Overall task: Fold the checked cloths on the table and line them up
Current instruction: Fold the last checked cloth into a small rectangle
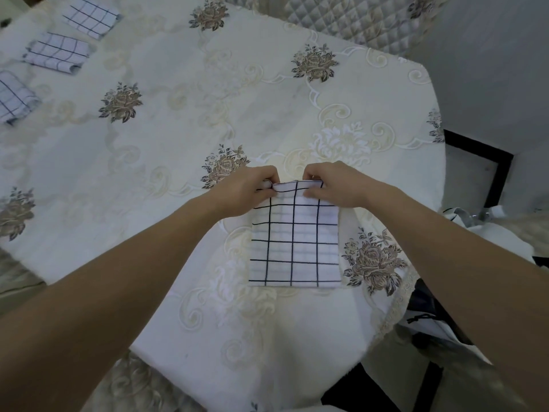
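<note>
A white cloth with dark checks [294, 242] lies flat near the table's front edge, folded to a tall rectangle. My left hand [248, 190] pinches its far left corner. My right hand [332, 184] pinches its far right corner, fingers curled over the top edge. Three folded checked cloths lie in a slanted row at the far left: one at the top [90, 16], one in the middle [56, 52], one at the left edge [13, 96], partly cut off by the frame.
The table [178, 120] wears a cream cloth with embroidered roses. A quilted chair back [350, 19] stands at the far side. To the right, beyond the table's edge, lie a white bag [430, 325] and grey floor with dark lines.
</note>
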{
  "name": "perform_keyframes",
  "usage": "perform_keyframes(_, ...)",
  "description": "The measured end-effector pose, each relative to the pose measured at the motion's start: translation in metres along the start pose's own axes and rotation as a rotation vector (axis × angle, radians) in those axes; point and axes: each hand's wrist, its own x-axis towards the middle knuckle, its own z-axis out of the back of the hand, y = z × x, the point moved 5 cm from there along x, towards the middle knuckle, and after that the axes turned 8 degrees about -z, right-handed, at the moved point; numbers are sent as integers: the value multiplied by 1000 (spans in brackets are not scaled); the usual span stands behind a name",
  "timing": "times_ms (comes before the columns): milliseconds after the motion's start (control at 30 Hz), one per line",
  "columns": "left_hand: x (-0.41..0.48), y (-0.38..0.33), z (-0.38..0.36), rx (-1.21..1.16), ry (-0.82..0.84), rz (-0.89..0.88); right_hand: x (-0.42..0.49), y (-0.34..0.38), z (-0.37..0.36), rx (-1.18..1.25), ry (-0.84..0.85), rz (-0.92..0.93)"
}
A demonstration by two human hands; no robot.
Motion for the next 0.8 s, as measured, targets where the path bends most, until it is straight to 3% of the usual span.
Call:
perform_keyframes(233, -19, -19, 17, 65, -176, -114, -34, 28, 18, -290, -213, 74)
perform_keyframes(433, -51, -30, 1, 10, -208, -140, -83, 34, -10, -336, -371, 192)
perform_keyframes(567, -72, -29, -20, 94, -229, -169, -103, 21, -37, -258, -508, 240)
perform_keyframes(800, -96, -25, -55, 217, -283, -175, -109, 6, -78, -188, -490, 294)
